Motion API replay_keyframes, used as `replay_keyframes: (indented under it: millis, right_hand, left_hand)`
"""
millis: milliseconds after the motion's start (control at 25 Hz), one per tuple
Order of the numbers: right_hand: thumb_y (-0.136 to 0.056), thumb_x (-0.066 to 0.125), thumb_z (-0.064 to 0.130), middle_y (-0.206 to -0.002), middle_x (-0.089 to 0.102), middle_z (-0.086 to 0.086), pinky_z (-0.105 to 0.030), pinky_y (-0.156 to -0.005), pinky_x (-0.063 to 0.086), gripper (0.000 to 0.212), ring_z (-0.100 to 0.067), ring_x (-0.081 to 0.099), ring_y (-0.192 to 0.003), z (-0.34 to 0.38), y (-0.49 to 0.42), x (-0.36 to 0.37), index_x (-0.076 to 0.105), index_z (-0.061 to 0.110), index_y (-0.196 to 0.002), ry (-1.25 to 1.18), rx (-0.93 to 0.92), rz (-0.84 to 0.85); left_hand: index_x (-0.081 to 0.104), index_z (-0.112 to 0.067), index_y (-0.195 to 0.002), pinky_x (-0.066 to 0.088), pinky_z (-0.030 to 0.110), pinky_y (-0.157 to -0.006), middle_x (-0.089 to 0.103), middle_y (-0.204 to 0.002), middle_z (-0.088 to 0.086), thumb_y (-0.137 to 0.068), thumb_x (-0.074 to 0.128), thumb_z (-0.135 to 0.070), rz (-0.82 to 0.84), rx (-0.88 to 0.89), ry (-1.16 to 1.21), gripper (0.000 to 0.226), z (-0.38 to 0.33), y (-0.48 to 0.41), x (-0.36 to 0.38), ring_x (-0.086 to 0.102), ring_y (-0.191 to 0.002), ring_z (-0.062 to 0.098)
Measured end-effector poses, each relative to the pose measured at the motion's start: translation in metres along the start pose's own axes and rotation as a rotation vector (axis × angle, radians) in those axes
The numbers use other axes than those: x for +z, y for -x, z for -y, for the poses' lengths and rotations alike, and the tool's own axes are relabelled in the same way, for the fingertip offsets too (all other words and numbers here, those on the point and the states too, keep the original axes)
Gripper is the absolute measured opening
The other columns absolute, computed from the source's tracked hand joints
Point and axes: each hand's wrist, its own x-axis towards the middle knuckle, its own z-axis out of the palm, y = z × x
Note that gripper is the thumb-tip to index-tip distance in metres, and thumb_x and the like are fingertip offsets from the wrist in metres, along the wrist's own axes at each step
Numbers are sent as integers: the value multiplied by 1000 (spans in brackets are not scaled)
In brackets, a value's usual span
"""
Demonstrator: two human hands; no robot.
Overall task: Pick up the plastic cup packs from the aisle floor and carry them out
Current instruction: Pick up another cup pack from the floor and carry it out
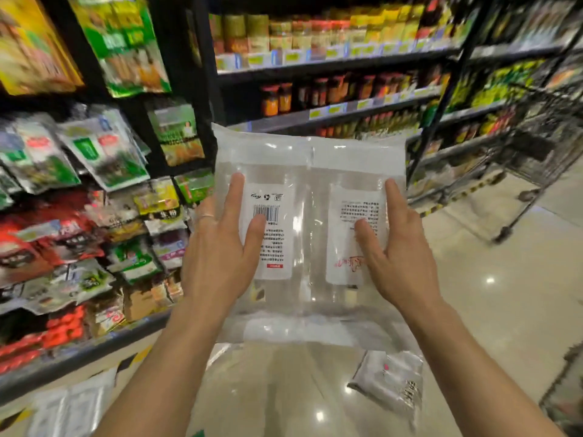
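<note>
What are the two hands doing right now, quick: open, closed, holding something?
Left hand: holding the clear cup pack by its left side, thumb on the front.
Right hand: holding the same pack by its right side.

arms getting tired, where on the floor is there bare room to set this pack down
Bare tile lies between the lower-left floor pack and the lower-right floor pack; a wider patch lies right of the held pack, short of the wire cart. The left shelves are crowded.
</note>
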Motion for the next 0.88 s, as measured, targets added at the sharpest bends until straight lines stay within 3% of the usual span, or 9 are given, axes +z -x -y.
replay_keyframes:
  millis: [240,360,600,760,880]
  right_hand:
    - [-96,43,54,-148,34,-1,-34,-86,40,68,-17,41,-124,96,-9,-165,9,43,-154,56,-88,-235]
    - [-95,42,57,-146,31,-1,-33,-80,41,68,-20,48,-119,129,15,-226,5,47,-151,146,-58,-328]
    - [-95,44,56,-146,35,-1,-30,-79,39,68,-19,46,-122,159,95,-324,8,47,-152,302,46,-576]
    - [-94,46,54,-150,32,-7,-39,-91,44,68,-27,41,-131,167,162,-380,9,49,-151,395,155,-714]
    - [-96,45,54,-152,30,-7,-41,-90,45,67,-28,40,-133,169,223,-425,7,49,-151,515,292,-811]
  left_hand:
    - [2,-45,-152,54,48,-83,41,-141,16,-96,26,-61,-89,143,94,62,-105,-36,-127,56,-110,33]
    - [0,-46,-151,50,47,-82,37,-144,15,-95,27,-60,-81,219,157,64,-146,-30,-172,55,-110,32]
    - [-5,-52,-150,50,48,-83,34,-149,15,-93,29,-62,-8,455,305,68,-216,5,-222,52,-117,35]
    - [-4,-52,-150,49,50,-88,33,-150,19,-93,31,-60,62,594,432,68,-273,39,-232,51,-121,37]
    - [-4,-51,-150,47,50,-88,34,-149,20,-93,29,-60,129,720,500,67,-324,80,-239,50,-121,39]
